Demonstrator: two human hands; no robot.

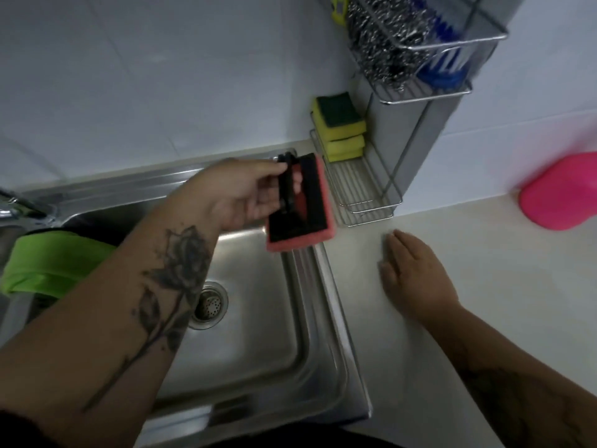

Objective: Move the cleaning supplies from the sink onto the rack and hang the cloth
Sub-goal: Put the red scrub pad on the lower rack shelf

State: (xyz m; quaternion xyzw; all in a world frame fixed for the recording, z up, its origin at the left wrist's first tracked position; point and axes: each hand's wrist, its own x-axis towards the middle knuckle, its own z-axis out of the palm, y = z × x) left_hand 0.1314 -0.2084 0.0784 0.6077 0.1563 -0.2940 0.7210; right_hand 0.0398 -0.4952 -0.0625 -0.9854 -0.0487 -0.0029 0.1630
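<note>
Pink handled scrub pad [298, 205], pinched in left hand [232, 197], just left of rack's lower shelf [361, 189]; right hand [416, 273] spread flat.

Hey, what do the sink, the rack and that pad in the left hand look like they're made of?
Sink: probably stainless steel, brushed, with soft grey reflections.
Rack: thin shiny metal wire, likely chrome-plated or stainless; you see through its bars.
Pad, held in the left hand: looks like pink foam sponge under a black top with a black handle, probably plastic; blur leaves that open.
</note>
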